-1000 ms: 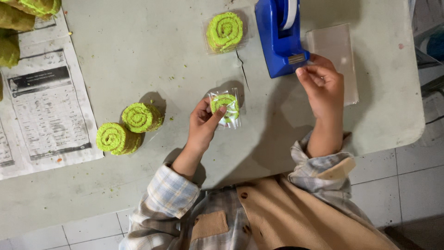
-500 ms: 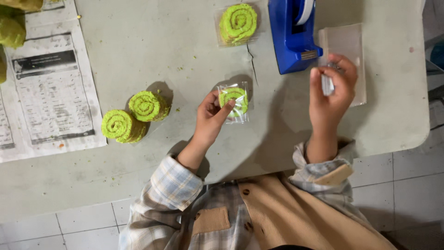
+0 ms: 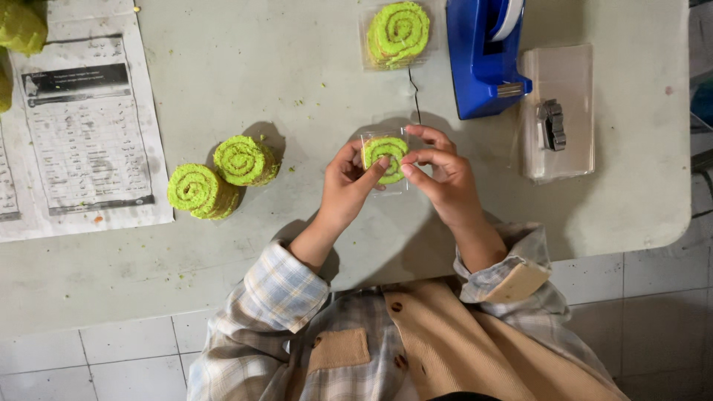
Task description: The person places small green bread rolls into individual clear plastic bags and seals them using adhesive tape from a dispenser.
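A green swirl roll slice in a clear plastic wrapper [image 3: 384, 154] is held between both hands above the grey table [image 3: 297, 74]. My left hand [image 3: 343, 186] grips its left and lower side. My right hand [image 3: 444, 174] pinches its right edge with thumb and fingers. A blue tape dispenser [image 3: 483, 59] stands just beyond my right hand. Another wrapped green roll slice [image 3: 399, 33] lies at the table's far edge.
Two bare green roll slices [image 3: 219, 174] lie left of my hands. A printed paper sheet [image 3: 82, 126] covers the table's left part, with more green pieces [image 3: 18, 30] at its far corner. A clear plastic box [image 3: 558, 111] with a small dark metal part sits right of the dispenser.
My right hand came back from the tape dispenser to the wrapped slice and now pinches its right edge. My left hand kept hold of the slice.
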